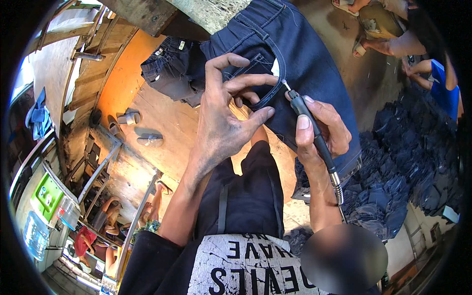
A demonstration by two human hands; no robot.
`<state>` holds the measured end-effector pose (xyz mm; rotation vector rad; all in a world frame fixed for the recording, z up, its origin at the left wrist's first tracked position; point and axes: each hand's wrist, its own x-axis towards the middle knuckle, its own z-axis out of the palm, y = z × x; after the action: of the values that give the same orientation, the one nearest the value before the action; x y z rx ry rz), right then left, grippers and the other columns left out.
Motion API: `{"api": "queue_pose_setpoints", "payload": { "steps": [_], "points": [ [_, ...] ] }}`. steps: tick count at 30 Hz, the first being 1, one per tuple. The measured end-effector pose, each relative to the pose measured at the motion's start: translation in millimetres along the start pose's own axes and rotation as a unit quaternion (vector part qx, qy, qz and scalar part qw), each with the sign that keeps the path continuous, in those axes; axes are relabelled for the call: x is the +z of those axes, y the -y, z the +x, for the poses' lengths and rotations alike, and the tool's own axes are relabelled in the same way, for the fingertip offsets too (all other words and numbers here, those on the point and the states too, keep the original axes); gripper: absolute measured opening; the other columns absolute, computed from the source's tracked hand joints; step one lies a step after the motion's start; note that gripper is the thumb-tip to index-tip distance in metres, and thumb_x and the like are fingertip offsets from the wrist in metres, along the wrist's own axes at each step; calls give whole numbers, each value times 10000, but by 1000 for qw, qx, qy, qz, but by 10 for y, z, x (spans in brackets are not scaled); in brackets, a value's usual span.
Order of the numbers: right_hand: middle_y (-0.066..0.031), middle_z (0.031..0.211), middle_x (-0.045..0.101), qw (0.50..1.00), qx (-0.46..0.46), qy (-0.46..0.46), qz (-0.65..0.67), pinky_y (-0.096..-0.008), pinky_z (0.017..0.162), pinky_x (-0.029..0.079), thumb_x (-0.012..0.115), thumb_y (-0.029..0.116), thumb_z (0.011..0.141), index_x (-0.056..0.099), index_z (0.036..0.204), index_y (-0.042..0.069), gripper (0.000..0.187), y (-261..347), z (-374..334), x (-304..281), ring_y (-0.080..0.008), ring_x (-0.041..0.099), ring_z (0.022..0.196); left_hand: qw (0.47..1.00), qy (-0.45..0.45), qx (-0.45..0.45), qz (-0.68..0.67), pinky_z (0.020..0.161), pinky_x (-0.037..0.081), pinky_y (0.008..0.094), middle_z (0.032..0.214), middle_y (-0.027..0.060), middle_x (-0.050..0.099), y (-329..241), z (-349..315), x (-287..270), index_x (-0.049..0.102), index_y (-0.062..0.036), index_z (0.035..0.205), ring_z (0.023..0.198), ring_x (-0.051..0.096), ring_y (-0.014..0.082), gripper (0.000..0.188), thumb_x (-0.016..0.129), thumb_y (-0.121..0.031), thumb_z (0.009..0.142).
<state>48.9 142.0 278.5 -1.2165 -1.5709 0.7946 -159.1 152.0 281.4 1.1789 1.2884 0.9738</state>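
Dark blue denim shorts (314, 64) drape over the end of a wooden board, with pocket, curved seam and light stitching facing me. My left hand (228, 108) holds the fabric by the curved seam edge. Its middle finger lies against the seam, its index finger is bent up, and its thumb is near the lower end of the curve. In my right hand (319, 128) is a black rotary tool handpiece (317, 132), gripped like a pen, with a metal spring collar at its rear. Its small pale tip (285, 83) is at the seam, beside my left middle finger.
A wooden board (142, 14) juts in at the top. Dark folded garments (169, 69) hang left of the shorts; a large heap of dark cloth (393, 157) is at right. Sandals (147, 137) lie on the floor. Other people (418, 44) sit upper right and lower left.
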Motion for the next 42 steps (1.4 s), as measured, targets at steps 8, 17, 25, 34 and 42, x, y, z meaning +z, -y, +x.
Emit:
{"api": "queue_pose_setpoints", "payload": {
  "steps": [8,17,25,34,42],
  "points": [
    [-243,1000,804,1000,-1,-25,-18,-352,778,663,772,85,905,736,1136,-50,270,-64,-53,33,-291,816,871,1000,-7,-12,-20,758,518,228,1278,185,789,2,-18,16,335,-106,1402,831,692,97,859,918,60,793],
    [-264,1033,798,1000,15,-3,-9,-360,822,674,754,73,906,734,1145,-47,269,62,21,21,-302,821,912,1000,-12,-14,-16,763,468,209,1283,158,795,-29,-6,25,338,-115,1399,811,659,79,859,931,31,796],
    [-284,1094,784,997,42,29,50,-421,942,655,723,112,980,703,1208,-50,280,76,-90,-64,-344,802,1040,1000,-2,-9,20,795,478,222,1295,120,778,55,-61,18,302,-102,1432,888,669,96,918,936,31,782],
    [-192,1192,765,988,57,-127,67,-401,1045,565,596,170,1116,566,1384,-21,330,363,137,-57,-257,762,1101,994,-24,-77,79,778,579,264,1301,192,726,-520,71,49,344,-56,1545,853,690,148,906,886,26,823],
    [-141,1315,660,984,122,-130,-8,-406,1074,544,513,163,1149,604,1363,-25,299,31,42,-292,-265,715,1187,971,76,-88,-208,1157,502,444,1491,226,645,-303,228,-151,205,-150,1703,1338,644,290,848,744,-214,1053]
  ]
}}
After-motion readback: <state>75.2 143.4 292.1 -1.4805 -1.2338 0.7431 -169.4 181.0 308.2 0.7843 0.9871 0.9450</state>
